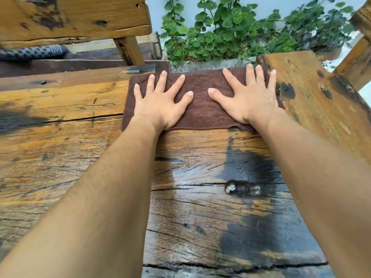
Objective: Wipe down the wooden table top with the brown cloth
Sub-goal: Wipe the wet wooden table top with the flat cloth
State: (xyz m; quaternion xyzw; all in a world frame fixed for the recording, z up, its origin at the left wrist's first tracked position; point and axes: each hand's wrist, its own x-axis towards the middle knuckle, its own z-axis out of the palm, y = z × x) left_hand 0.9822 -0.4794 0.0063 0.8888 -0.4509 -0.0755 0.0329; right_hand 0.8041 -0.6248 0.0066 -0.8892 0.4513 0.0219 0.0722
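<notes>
- We see the brown cloth (pixel 201 109) lying flat at the far edge of the wooden counter (pixel 200 197), folded into a wide rectangle.
- Our left hand (pixel 160 105) rests palm down on the left half of the cloth, fingers straight and spread wide.
- Our right hand (pixel 248 99) lies the same way on the right half, fingers straight and fanned out, fingertips near the cloth's far edge.
- Both thumbs point toward each other, with a strip of bare cloth between them.
- The counter is cracked, dark-stained and glossy in the patch nearer to us.
- Beyond the far edge, green plants (pixel 230 31) grow against a pale wall.
- At upper left stands a wooden bench back (pixel 76 15), with a spotted fabric (pixel 34 52) below it.
</notes>
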